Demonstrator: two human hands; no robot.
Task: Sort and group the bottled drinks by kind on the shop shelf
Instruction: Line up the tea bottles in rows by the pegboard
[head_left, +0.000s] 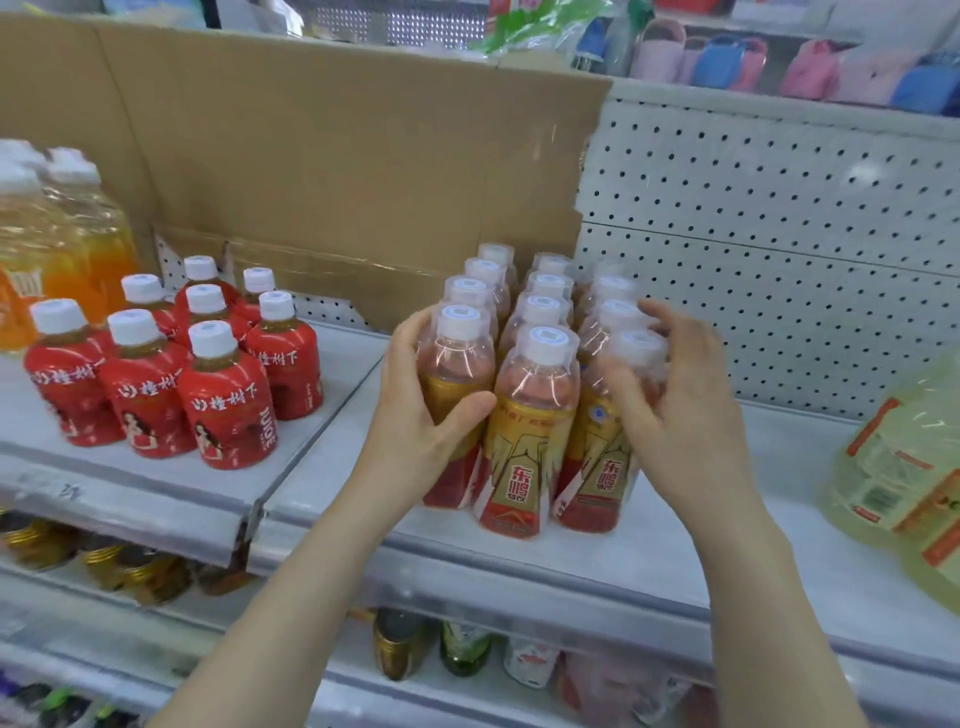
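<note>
While left hand (415, 415) grips front-left bottle (457, 374) and right hand (670, 400) curls fingers on front-right bottle (602, 467), gold-and-red drink block (535, 415) stands near shelf (675, 551) front edge. Risks: uneven squeeze topples rows; shove toward 9 o'clock hits red-label bottles (223, 405); pull toward 6 o'clock spills front row.

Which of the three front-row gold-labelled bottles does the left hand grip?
The front-left bottle: the left hand curls round it, thumb across its gold label. The right hand holds the front-right bottle.

2 forearms reach forward; left hand (415, 415) clasps left bottle (460, 358); right hand (675, 410) curls round right bottle (602, 478).
</note>
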